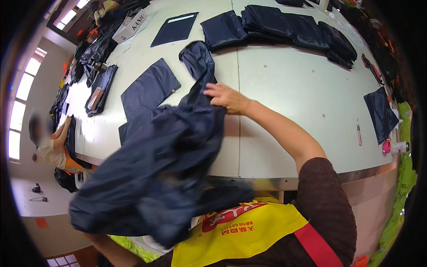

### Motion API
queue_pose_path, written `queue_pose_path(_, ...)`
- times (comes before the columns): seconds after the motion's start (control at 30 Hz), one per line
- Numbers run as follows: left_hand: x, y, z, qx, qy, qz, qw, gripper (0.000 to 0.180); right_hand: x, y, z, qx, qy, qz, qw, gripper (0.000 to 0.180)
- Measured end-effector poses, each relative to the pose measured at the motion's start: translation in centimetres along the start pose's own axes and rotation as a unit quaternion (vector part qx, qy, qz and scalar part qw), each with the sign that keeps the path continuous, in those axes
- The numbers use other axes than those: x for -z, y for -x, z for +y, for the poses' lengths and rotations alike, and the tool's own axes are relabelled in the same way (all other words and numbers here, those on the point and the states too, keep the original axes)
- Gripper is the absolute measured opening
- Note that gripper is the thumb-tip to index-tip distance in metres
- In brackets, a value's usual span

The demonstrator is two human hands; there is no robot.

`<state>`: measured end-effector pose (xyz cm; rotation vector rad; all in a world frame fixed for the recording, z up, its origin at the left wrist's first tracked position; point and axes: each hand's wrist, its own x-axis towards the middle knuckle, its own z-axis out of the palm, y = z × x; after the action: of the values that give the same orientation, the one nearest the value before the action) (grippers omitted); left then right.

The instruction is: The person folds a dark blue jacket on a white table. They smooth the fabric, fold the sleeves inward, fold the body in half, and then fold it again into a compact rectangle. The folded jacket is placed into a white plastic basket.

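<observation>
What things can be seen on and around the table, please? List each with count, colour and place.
large garment: one, dark navy, draped from the table's near edge toward the person
flat fabric pieces: several, dark navy, left half of the table
folded fabric stack: one row, dark navy, far side
pen-like tool: one, pink, right side
table: one, white
co-worker: one, far left
right hand: on the garment, fingers spread
left hand: hidden under the garment
</observation>
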<state>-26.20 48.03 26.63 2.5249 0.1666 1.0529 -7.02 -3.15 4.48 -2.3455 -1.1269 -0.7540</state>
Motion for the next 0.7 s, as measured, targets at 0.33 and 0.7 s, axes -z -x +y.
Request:
queue_pose_path(0.33, -7.6, -23.1, 6.3, -0.153, -0.1, 0.018, 0.983, 0.031, 21.7, -3.2, -21.7, -0.155, -0.49, -0.1, 0.852, 0.03)
queue_pose_path(0.7, -36.1, -20.2, 41.9, -0.535, 0.22, 0.106, 0.809, 0.036, 23.4, 14.8, -22.5, -0.661, -0.267, 0.354, 0.606, 0.041)
